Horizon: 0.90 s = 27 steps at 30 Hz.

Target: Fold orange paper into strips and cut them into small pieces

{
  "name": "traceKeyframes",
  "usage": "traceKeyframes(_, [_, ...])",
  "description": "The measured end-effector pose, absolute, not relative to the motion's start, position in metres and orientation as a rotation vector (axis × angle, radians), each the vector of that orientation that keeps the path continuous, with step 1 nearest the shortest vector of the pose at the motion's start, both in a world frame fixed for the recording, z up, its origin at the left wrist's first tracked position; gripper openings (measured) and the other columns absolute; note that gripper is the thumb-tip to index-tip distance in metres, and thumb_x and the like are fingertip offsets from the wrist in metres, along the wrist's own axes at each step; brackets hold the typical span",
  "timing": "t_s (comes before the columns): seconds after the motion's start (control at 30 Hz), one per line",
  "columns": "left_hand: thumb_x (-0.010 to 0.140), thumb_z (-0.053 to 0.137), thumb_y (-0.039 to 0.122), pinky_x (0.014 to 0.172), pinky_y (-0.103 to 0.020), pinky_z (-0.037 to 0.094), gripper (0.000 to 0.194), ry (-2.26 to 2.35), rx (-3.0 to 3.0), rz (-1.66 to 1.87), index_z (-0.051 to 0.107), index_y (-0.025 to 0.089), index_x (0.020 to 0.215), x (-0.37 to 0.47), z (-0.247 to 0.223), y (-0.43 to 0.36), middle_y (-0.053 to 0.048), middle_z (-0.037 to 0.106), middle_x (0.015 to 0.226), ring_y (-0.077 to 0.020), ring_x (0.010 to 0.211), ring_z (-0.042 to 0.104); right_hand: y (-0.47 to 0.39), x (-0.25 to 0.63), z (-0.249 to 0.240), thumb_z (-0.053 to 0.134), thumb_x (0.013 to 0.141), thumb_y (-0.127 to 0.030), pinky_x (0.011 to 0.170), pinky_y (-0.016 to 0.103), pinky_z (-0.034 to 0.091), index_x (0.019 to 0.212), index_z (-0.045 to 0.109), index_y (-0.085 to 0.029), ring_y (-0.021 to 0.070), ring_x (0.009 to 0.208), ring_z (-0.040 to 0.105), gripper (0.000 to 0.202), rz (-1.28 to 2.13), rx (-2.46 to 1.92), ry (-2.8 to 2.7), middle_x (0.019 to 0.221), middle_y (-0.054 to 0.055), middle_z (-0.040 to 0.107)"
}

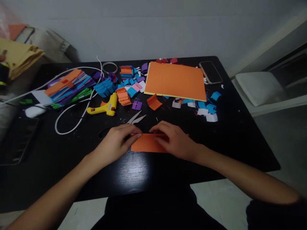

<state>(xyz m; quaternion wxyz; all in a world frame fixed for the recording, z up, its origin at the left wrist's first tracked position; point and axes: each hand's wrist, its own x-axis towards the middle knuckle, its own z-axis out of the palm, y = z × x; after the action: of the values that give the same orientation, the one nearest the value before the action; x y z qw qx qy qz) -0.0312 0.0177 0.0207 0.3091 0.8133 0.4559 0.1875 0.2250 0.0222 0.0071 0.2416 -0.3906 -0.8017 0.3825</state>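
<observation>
An orange paper strip (pixel 146 143) lies lengthwise on the black table in front of me. My left hand (pixel 120 139) has thumb and fingers pinched on the strip's upper left corner. My right hand (pixel 174 140) is over the strip's right part, fingers curled at the upper edge, thumb over the paper and slightly blurred; it covers much of that end. Scissors (pixel 136 118) lie with open blades just beyond my left hand, their handles partly hidden. A folded orange piece (pixel 154 102) rests farther back.
A yellow glue gun (pixel 105 107), a white cable (pixel 72 131) and stacks of coloured folded paper (pixel 72 84) are at left. Large orange sheets (pixel 176 80) and a phone (pixel 211 72) lie at the back right, near paper scraps (pixel 211 117).
</observation>
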Motion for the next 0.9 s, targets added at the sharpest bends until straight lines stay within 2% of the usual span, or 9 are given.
traceKeyframes(0.13, [0.103, 0.058, 0.032, 0.063, -0.024, 0.05, 0.021, 1.22, 1.996, 0.528, 0.073, 0.019, 0.096, -0.028, 0.018, 0.015, -0.002, 0.076, 0.087, -0.0154, 0.075, 0.07, 0.025, 0.219, 0.016, 0.068, 0.099, -0.02, 0.078, 0.029, 0.055, 0.1, 0.074, -0.017, 0.0166, 0.086, 0.071, 0.007, 1.147, -1.116, -2.128, 0.096, 0.005, 0.075])
traceKeyframes(0.3, [0.102, 0.057, 0.029, 0.063, -0.022, 0.048, 0.018, 1.181, 1.943, 0.563, 0.07, 0.019, 0.095, -0.022, 0.014, 0.011, -0.001, 0.074, 0.087, -0.0139, 0.076, 0.067, 0.029, 0.206, 0.022, 0.068, 0.098, -0.018, 0.067, 0.025, 0.045, 0.091, 0.073, -0.016, 0.0119, 0.068, 0.062, 0.009, 1.288, -1.17, -2.124, 0.078, 0.0, 0.072])
traceKeyframes(0.5, [0.102, 0.056, 0.04, 0.059, -0.024, 0.042, 0.028, 1.302, 1.829, 0.547, 0.07, 0.018, 0.093, -0.028, 0.012, 0.013, -0.001, 0.072, 0.084, -0.0133, 0.067, 0.06, 0.038, 0.218, 0.023, 0.062, 0.098, -0.02, 0.068, 0.026, 0.043, 0.093, 0.071, -0.015, 0.0127, 0.071, 0.06, 0.011, 1.419, -1.249, -2.181, 0.081, 0.001, 0.07])
traceKeyframes(0.6, [0.1, 0.057, 0.046, 0.061, -0.025, 0.042, 0.033, 1.382, 1.764, 0.546, 0.07, 0.018, 0.091, -0.036, 0.014, 0.017, -0.001, 0.071, 0.083, -0.0149, 0.069, 0.06, 0.043, 0.24, 0.027, 0.061, 0.098, -0.026, 0.07, 0.028, 0.044, 0.094, 0.071, -0.015, 0.0146, 0.073, 0.06, 0.016, 1.459, -1.278, -2.227, 0.083, 0.002, 0.07])
traceKeyframes(0.7, [0.098, 0.058, 0.046, 0.068, -0.026, 0.046, 0.031, 1.403, 1.732, 0.571, 0.069, 0.019, 0.089, -0.043, 0.016, 0.021, -0.001, 0.072, 0.086, -0.016, 0.076, 0.063, 0.047, 0.263, 0.033, 0.06, 0.098, -0.033, 0.072, 0.03, 0.045, 0.096, 0.072, -0.016, 0.0169, 0.077, 0.062, 0.021, 1.497, -1.311, -2.248, 0.086, 0.004, 0.071])
traceKeyframes(0.83, [0.096, 0.059, 0.045, 0.068, -0.026, 0.046, 0.03, 1.443, 1.697, 0.56, 0.069, 0.019, 0.087, -0.047, 0.018, 0.025, -0.001, 0.072, 0.084, -0.0166, 0.076, 0.064, 0.053, 0.286, 0.036, 0.059, 0.099, -0.041, 0.072, 0.032, 0.047, 0.098, 0.073, -0.017, 0.0187, 0.08, 0.063, 0.028, 1.536, -1.427, -2.223, 0.093, 0.006, 0.073])
traceKeyframes(0.9, [0.097, 0.059, 0.044, 0.069, -0.026, 0.048, 0.03, 1.43, 1.726, 0.53, 0.069, 0.019, 0.087, -0.046, 0.019, 0.026, -0.001, 0.072, 0.083, -0.0171, 0.077, 0.066, 0.057, 0.294, 0.034, 0.06, 0.099, -0.042, 0.07, 0.032, 0.047, 0.098, 0.073, -0.017, 0.0186, 0.076, 0.063, 0.029, 1.515, -1.463, -2.212, 0.088, 0.005, 0.072])
